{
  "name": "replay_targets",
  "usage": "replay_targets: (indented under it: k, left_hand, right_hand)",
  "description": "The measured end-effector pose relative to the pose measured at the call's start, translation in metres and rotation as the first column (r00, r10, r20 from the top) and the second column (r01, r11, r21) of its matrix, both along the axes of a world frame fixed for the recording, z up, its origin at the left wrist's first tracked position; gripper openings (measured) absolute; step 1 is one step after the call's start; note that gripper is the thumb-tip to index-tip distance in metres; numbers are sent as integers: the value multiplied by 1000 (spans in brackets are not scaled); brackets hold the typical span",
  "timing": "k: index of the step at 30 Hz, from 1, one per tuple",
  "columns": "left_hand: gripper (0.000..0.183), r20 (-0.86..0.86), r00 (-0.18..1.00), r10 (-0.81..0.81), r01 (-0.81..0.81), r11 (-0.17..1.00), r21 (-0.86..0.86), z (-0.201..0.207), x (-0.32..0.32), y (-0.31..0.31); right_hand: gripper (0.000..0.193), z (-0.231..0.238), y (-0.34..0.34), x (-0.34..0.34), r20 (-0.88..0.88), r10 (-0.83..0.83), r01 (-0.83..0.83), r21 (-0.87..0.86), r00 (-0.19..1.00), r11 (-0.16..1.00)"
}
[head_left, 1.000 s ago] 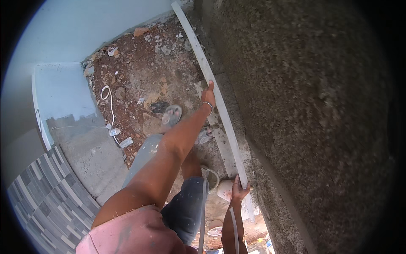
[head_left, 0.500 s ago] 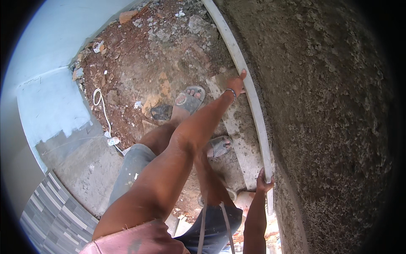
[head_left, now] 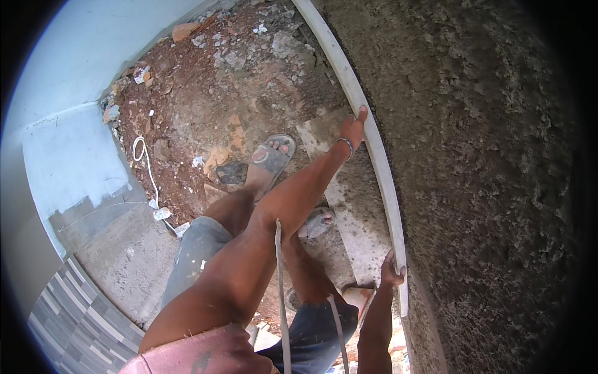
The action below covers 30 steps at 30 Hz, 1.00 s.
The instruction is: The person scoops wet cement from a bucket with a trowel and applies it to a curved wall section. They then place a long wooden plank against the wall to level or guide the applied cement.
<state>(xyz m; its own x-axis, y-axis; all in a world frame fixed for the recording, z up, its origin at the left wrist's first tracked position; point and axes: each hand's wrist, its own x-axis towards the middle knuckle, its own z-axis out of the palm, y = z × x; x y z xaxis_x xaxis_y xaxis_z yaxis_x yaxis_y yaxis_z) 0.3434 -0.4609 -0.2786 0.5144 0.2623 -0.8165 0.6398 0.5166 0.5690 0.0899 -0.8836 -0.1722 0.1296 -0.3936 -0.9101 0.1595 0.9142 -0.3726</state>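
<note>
A long pale straightedge bar (head_left: 378, 156) lies along the foot of a rough, wet-looking grey plastered wall (head_left: 479, 187). It runs from the top of the view down to the lower right and looks curved through the lens. My left hand (head_left: 353, 128), with a bracelet at the wrist, grips its middle stretch, thumb over the edge. Nearer to me, my right hand (head_left: 391, 272) is closed round the bar close to its near end. Most of the fingers of both hands are hidden behind the bar.
A mortar-spattered board (head_left: 352, 221) lies on the ground beside the bar. My sandalled feet (head_left: 272, 156) stand on rubble and reddish soil (head_left: 205, 93). A white cable (head_left: 149, 168) lies to the left, near a pale blue wall (head_left: 75, 149) and grey patterned tiles (head_left: 78, 311).
The near part of the bar has shifted slightly right, toward the plastered wall, with both hands still gripping it. My left hand has come slightly nearer, and a hanging drawstring has swung left.
</note>
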Motion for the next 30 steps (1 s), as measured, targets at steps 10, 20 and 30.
replay_targets:
  k: [10, 20, 30]
  left_hand:
    - [107, -3, 986, -167, 165, 973, 159, 129, -12, -23]
    - [113, -22, 999, -48, 50, 993, 106, 57, 1, -30]
    - [115, -4, 998, -70, 70, 989, 132, 85, 1, -14]
  right_hand:
    - [75, 85, 1, -8, 21, -28, 29, -8, 999, 1000]
    - [85, 17, -24, -20, 8, -30, 31, -66, 1000, 997]
    - [89, 37, -18, -12, -58, -90, 86, -58, 994, 995]
